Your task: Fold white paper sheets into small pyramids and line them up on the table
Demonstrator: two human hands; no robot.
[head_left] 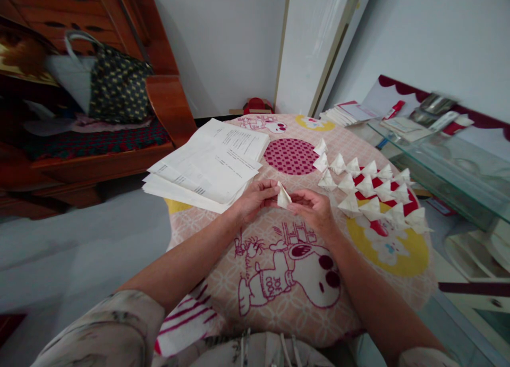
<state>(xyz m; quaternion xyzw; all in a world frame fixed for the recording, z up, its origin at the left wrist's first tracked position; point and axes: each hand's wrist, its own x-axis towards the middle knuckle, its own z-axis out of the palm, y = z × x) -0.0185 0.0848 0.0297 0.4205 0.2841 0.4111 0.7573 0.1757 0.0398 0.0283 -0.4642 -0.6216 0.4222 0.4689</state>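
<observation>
Between my two hands, above the middle of the table, is a small folded paper piece (284,196), cream white with a pointed top. My left hand (257,198) pinches its left edge with thumb and fingers. On the other side, my right hand (314,208) grips its lower right edge, fingers curled. To the right stand several similar folded paper pieces (365,185) in loose rows. A stack of printed paper sheets (207,165) lies left of my hands, its sheets fanned unevenly.
A patterned cloth (290,282) covers the round table. At right is a glass shelf (438,165) holding metal bowls (434,105) and a red tube (394,110). More papers (348,113) lie at the far edge. A wooden bench (167,107) with a patterned bag (119,83) stands left.
</observation>
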